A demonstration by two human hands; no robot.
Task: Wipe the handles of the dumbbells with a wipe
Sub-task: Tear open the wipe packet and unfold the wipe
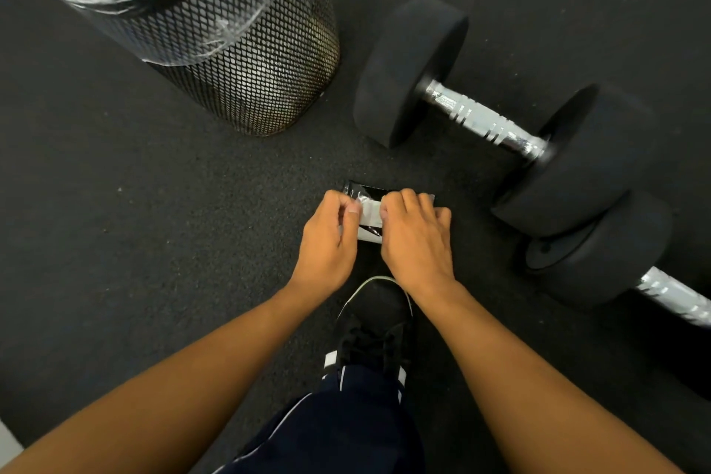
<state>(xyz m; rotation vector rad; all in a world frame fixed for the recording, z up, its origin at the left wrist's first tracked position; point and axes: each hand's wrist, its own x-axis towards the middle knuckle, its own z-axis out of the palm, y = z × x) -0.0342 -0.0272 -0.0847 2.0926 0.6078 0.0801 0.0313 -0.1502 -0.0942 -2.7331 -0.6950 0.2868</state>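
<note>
A black packet of wipes (363, 190) lies on the dark rubber floor in the middle of the view, with a white wipe (370, 217) showing at its top. My left hand (331, 239) and my right hand (417, 239) both pinch the white wipe at the packet, thumbs close together. A black dumbbell with a chrome handle (484, 121) rests on the floor to the upper right of my hands. A second dumbbell (600, 254) lies at the right, its chrome handle (677, 294) cut off by the frame edge.
A black mesh waste bin (246, 62) with a clear plastic liner stands at the upper left. My black shoe (379, 323) and dark trouser leg sit just below my hands. A pale floor edge shows at the top right corner.
</note>
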